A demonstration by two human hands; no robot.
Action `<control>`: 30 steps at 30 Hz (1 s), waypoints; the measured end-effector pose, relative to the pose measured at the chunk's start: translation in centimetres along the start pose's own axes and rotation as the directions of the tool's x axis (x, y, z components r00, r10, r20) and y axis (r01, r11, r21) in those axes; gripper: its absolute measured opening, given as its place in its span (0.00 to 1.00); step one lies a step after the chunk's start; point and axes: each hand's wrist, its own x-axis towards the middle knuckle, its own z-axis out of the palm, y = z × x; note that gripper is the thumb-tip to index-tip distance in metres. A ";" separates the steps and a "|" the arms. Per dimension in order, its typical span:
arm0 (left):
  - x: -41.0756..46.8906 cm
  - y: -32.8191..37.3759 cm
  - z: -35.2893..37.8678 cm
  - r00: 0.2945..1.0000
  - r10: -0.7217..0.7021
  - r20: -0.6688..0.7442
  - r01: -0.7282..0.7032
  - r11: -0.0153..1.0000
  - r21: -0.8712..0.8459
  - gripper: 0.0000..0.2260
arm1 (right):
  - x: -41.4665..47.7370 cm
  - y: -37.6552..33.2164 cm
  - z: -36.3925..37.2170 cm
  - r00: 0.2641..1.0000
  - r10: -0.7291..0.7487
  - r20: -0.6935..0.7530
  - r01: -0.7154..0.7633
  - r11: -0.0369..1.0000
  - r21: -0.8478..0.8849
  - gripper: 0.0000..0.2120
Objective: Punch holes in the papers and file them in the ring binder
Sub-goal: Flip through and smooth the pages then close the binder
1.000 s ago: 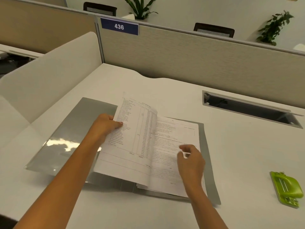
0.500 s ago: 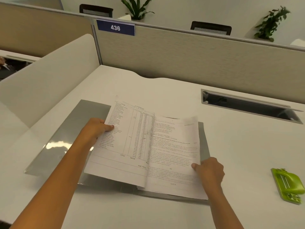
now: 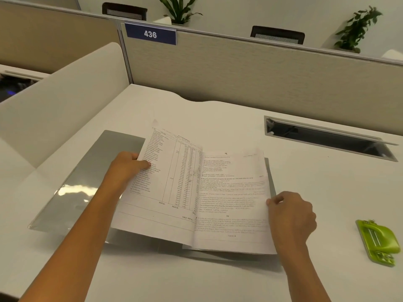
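Papers (image 3: pixel 229 203) lie on the ring binder (image 3: pixel 87 171) by the front edge of the desk (image 3: pixel 327 192), my left hand (image 3: pixel 128 166) and right hand (image 3: pixel 290 212) each pinching an outer margin. Light, floppy, tear-prone; I'd hold edges gently.

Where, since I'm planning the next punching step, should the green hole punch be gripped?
Pinch the green hole punch across its long sides from above: it lies flat on the desk, clear of the binder, nearest the right hand.
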 end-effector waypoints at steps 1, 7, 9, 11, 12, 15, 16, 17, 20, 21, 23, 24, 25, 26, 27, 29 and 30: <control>0.0 0.1 0.0 1.000 0.002 0.001 -0.002 1.000 -0.003 0.08 | -0.3 -0.5 -0.3 0.999 -0.029 -0.027 0.028 0.999 -0.026 0.06; -0.3 0.5 0.1 1.000 0.006 0.010 -0.006 1.000 -0.014 0.09 | -1.8 -2.9 -2.6 0.989 -0.147 -0.030 0.150 0.975 0.163 0.06; -0.4 0.7 0.2 1.000 0.017 0.023 -0.016 0.999 -0.032 0.09 | -2.4 -3.6 -3.1 0.988 -0.153 0.033 0.136 0.941 0.309 0.05; -0.6 0.9 0.3 0.999 0.033 0.031 -0.031 0.999 -0.044 0.09 | -3.2 -4.6 -3.4 0.982 -0.189 0.023 0.165 0.906 0.390 0.07; -0.6 1.0 0.4 0.999 0.041 0.033 -0.039 0.998 -0.044 0.09 | -3.6 -5.2 -3.6 0.977 -0.212 0.014 0.186 0.884 0.430 0.09; -0.8 1.3 0.8 0.995 0.095 0.029 -0.094 0.995 -0.037 0.14 | -4.8 -7.2 -3.6 0.956 -0.285 0.067 0.193 0.784 0.590 0.11; -0.9 1.2 1.0 0.992 0.125 0.017 -0.124 0.992 -0.030 0.16 | -5.3 -7.9 -3.3 0.947 -0.300 0.114 0.158 0.746 0.647 0.11; -1.0 1.2 1.2 0.988 0.156 -0.001 -0.156 0.987 -0.033 0.19 | -5.7 -8.6 -2.9 0.933 -0.317 0.167 0.116 0.708 0.696 0.11; -1.3 0.9 1.4 0.967 0.256 -0.020 -0.256 0.967 -0.016 0.21 | -7.2 -10.6 -1.3 0.881 -0.394 0.260 0.069 0.652 0.755 0.14; -1.4 0.9 1.4 0.955 0.295 -0.016 -0.295 0.955 0.021 0.18 | -7.6 -11.3 -0.8 0.867 -0.423 0.262 0.083 0.642 0.762 0.15; -1.4 1.0 1.3 0.935 0.354 -0.001 -0.352 0.929 0.112 0.07 | -8.3 -12.4 0.1 0.841 -0.481 0.248 0.138 0.633 0.761 0.15; -1.5 1.2 1.2 0.936 0.353 0.010 -0.351 0.927 0.131 0.05 | -8.6 -12.8 0.5 0.828 -0.506 0.243 0.168 0.636 0.753 0.15; -1.7 1.3 1.2 0.944 0.330 0.020 -0.330 0.936 0.121 0.04 | -8.8 -13.2 0.9 0.815 -0.527 0.241 0.194 0.640 0.744 0.16; -1.8 1.5 1.2 0.955 0.294 0.027 -0.296 0.951 0.092 0.04 | -9.1 -13.5 1.2 0.802 -0.546 0.243 0.213 0.641 0.738 0.16; -2.0 1.7 1.3 0.967 0.253 0.030 -0.255 0.966 0.047 0.08 | -9.3 -13.7 1.6 0.789 -0.563 0.247 0.229 0.641 0.733 0.15; -2.5 2.0 1.5 0.987 0.157 0.038 -0.155 0.986 -0.056 0.17 | -9.6 -13.8 2.3 0.755 -0.604 0.256 0.269 0.641 0.719 0.15; -2.6 2.1 1.6 0.991 0.124 0.047 -0.119 0.988 -0.098 0.18 | -9.9 -13.7 2.6 0.736 -0.624 0.262 0.292 0.642 0.709 0.15</control>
